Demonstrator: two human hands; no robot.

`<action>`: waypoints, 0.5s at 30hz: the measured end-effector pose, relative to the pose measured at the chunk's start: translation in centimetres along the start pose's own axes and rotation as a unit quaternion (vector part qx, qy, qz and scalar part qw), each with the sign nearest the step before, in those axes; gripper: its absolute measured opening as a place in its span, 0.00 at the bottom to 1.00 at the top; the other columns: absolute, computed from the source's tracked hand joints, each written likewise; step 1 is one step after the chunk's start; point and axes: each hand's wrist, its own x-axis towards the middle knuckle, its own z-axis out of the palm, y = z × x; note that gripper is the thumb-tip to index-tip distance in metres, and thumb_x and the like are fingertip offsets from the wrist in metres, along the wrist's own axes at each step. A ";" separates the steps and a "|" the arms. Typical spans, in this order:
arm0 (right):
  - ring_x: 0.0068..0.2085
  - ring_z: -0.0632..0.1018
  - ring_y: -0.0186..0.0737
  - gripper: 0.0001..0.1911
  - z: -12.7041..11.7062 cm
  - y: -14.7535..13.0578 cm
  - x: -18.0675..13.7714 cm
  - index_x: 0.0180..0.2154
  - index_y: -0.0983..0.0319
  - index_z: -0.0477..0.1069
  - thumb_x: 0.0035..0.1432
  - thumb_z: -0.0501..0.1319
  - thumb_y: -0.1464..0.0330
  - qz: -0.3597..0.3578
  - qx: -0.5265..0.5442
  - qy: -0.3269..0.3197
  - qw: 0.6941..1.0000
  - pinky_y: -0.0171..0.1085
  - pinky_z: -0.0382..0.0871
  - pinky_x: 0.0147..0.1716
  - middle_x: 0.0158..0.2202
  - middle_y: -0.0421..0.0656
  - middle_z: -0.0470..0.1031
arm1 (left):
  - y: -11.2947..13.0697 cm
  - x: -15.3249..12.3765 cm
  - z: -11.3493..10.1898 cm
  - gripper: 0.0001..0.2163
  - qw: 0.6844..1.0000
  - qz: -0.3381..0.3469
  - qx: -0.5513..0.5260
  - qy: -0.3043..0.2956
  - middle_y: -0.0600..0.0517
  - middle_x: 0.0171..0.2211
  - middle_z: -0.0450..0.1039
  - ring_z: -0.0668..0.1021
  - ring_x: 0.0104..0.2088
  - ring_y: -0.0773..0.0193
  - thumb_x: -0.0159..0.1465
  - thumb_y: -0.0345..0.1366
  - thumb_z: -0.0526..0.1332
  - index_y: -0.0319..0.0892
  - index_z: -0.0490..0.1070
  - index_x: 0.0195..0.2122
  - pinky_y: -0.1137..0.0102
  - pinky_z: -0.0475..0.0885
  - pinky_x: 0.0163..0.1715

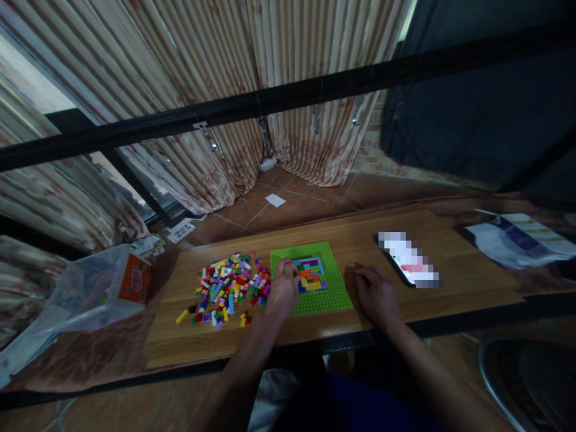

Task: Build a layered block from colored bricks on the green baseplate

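A green studded baseplate (335,288) lies on the wooden board, bearing a flat build of blue, red, orange and yellow toy bricks (311,277). My left hand (284,287) is over the plate's left part, its closed fingers at the left side of the build. Whatever those fingers pinch is hidden from view. To the right of the plate, my right hand (378,295) rests on the wood with its fingers curled in and nothing visible in them. A loose pile of colourful bricks (231,285) spreads to the left of my left hand.
A phone (409,261) with a blurred screen lies right of the plate. At the left stands a clear plastic box (90,294) with an orange label. A plastic packet (522,240) sits at the far right of the wooden board (198,348). Beyond hang striped curtains (211,78).
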 end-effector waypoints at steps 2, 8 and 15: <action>0.37 0.76 0.43 0.14 0.0 0.0 0.0 0.36 0.62 0.75 0.60 0.52 0.65 0.003 0.000 -0.002 1.000 0.41 0.71 0.36 0.40 0.49 0.74 | 0.1 -0.1 0.1 0.09 1.000 -0.006 0.002 0.004 0.48 0.45 0.65 0.72 0.48 0.62 0.61 0.23 0.53 0.43 0.64 0.38 0.63 0.70 0.52; 0.37 0.76 0.45 0.15 0.0 0.3 -0.1 0.36 0.61 0.75 0.60 0.51 0.63 -0.004 -0.012 0.008 1.000 0.42 0.71 0.35 0.40 0.50 0.75 | 0.8 -2.7 -0.3 0.17 0.998 -0.033 0.010 0.046 0.45 0.51 0.64 0.70 0.53 0.60 0.61 0.21 0.51 0.42 0.65 0.48 0.61 0.69 0.55; 0.37 0.77 0.47 0.16 -0.1 0.8 -0.2 0.36 0.62 0.75 0.60 0.52 0.61 -0.030 -0.025 0.009 0.999 0.43 0.70 0.34 0.39 0.50 0.76 | -0.6 -7.7 -4.2 0.15 0.994 -0.041 0.042 0.093 0.46 0.51 0.67 0.71 0.54 0.61 0.63 0.25 0.52 0.43 0.66 0.50 0.62 0.69 0.56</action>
